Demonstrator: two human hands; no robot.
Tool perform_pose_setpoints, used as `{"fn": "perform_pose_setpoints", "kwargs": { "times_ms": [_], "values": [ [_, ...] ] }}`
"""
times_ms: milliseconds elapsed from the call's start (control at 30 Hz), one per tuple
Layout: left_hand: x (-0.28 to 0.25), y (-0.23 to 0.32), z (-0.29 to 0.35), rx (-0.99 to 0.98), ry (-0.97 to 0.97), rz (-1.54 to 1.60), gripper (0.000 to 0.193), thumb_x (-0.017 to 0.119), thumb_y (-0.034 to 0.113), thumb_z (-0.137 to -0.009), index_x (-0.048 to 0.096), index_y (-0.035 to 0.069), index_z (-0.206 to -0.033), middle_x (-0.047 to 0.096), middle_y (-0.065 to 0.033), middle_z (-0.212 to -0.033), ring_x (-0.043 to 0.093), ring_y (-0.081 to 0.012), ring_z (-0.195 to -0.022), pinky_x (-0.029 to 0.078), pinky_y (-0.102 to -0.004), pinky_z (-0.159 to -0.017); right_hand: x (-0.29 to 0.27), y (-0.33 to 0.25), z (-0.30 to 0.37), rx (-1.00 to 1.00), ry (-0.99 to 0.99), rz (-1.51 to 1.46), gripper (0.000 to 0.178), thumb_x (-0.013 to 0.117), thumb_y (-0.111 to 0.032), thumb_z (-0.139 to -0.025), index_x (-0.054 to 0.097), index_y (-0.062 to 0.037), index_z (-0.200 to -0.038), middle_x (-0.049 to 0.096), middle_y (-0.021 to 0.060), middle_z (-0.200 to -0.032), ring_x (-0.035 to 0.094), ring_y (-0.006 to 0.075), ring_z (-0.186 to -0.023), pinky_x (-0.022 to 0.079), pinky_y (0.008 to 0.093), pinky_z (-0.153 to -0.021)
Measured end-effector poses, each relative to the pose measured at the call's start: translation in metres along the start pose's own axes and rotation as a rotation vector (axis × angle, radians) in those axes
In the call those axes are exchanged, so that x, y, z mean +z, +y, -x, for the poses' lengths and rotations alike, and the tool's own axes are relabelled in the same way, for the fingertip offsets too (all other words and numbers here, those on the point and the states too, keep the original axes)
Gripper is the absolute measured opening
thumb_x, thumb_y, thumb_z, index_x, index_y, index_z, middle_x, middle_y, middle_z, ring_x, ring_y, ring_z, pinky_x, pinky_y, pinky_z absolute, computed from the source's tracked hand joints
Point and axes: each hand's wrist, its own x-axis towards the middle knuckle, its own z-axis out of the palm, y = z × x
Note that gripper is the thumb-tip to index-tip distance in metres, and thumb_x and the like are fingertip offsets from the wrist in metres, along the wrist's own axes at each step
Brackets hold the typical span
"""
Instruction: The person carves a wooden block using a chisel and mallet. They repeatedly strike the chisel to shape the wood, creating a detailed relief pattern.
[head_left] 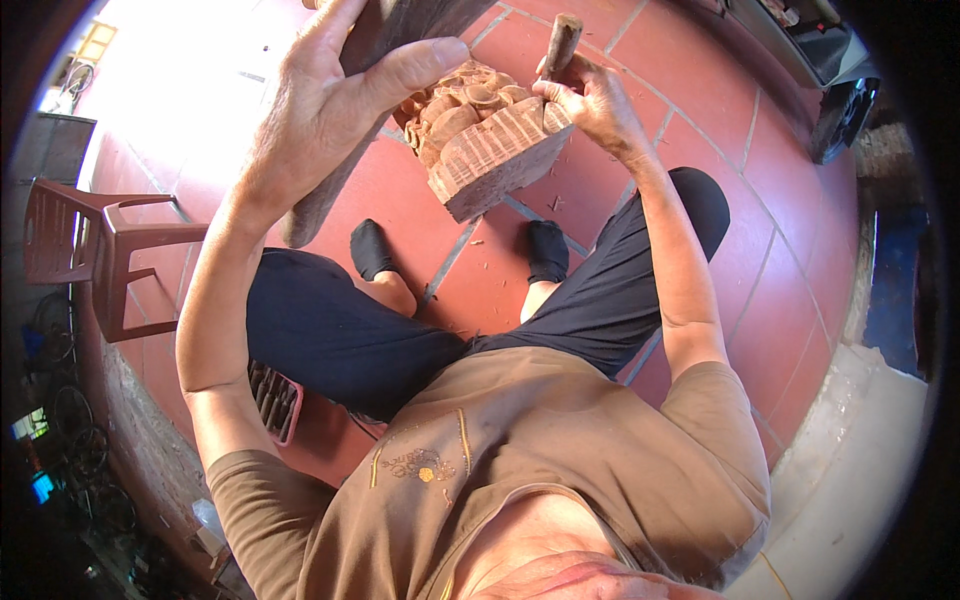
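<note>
My left hand [335, 95] is raised at the upper left, round a dark wooden mallet [335, 195], its thumb stretched across the wood. The mallet's upper end runs out of the picture. In my right hand [600, 105] is a chisel [564, 42], its worn wooden handle pointing up; the blade is hidden. Under both hands lies a reddish-brown carved wood block [500, 155], with rounded, knobbly relief on top and a row of grooves along its near side. My right fingers are at the block's right end, and the mallet partly covers its left end.
Wood chips [478, 242] lie on the red tiled floor [440, 275] between my feet. A brown plastic chair [120, 235] stands at left. Beside my left thigh is a pink tray [294, 410] of slim tools. A dark wheeled object [845, 115] stands at upper right.
</note>
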Motion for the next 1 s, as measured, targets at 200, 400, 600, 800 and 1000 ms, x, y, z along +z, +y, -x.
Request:
{"fn": "perform_pose_setpoints", "kwargs": {
  "times_ms": [200, 400, 600, 800, 1000],
  "values": [
    [0.001, 0.008, 0.002, -0.019, 0.004, 0.051, 0.074, 0.075, 0.043, -0.088, 0.047, -0.006, -0.136, 0.061, -0.0089, -0.109, 0.057, -0.0143, -0.095, 0.048, -0.0293, -0.083, -0.001, -0.001, 0.0, 0.04, -0.022, 0.072, 0.024, 0.075, -0.022, -0.088, 0.066, -0.0031, -0.101, 0.072, 0.0103, -0.082, 0.068, 0.0179, -0.076, 0.052, 0.0337, -0.073],
    [0.011, 0.015, -0.001, 0.027, 0.015, 0.019, 0.071, 0.072, 0.047, -0.089, 0.048, -0.006, -0.131, 0.063, -0.0139, -0.103, 0.061, -0.0198, -0.09, 0.049, -0.0348, -0.08, 0.0, -0.003, 0.002, -0.025, -0.016, 0.076, 0.026, 0.075, -0.022, -0.087, 0.067, -0.0039, -0.103, 0.073, 0.0122, -0.085, 0.069, 0.0204, -0.077, 0.053, 0.0353, -0.073],
    [0.027, -0.055, -0.008, 0.219, -0.134, -0.252, 0.056, 0.069, 0.049, -0.09, 0.056, -0.001, -0.112, 0.06, -0.0157, -0.076, 0.061, -0.0247, -0.071, 0.049, -0.0395, -0.069, 0.002, -0.004, 0.002, 0.001, -0.003, 0.093, 0.025, 0.075, -0.021, -0.087, 0.067, -0.0028, -0.101, 0.073, 0.0136, -0.086, 0.07, 0.0239, -0.077, 0.053, 0.0362, -0.073],
    [0.009, -0.022, 0.003, -0.086, -0.02, -0.208, 0.074, 0.07, 0.051, -0.089, 0.05, -0.001, -0.137, 0.066, -0.0131, -0.106, 0.062, -0.0151, -0.093, 0.052, -0.0282, -0.079, -0.002, -0.011, 0.004, 0.05, -0.068, 0.131, 0.026, 0.072, -0.023, -0.089, 0.069, -0.0039, -0.106, 0.075, 0.0104, -0.094, 0.071, 0.0202, -0.09, 0.054, 0.0362, -0.082],
    [0.027, -0.049, -0.003, 0.066, -0.231, -0.525, 0.072, 0.067, 0.053, -0.089, 0.051, 0.001, -0.136, 0.065, -0.0172, -0.105, 0.063, -0.0212, -0.093, 0.053, -0.036, -0.083, 0.002, 0.0, 0.0, 0.024, 0.019, 0.109, 0.026, 0.074, -0.024, -0.087, 0.066, -0.0023, -0.099, 0.071, 0.0119, -0.079, 0.067, 0.0203, -0.071, 0.052, 0.0355, -0.07]
  ]
}}
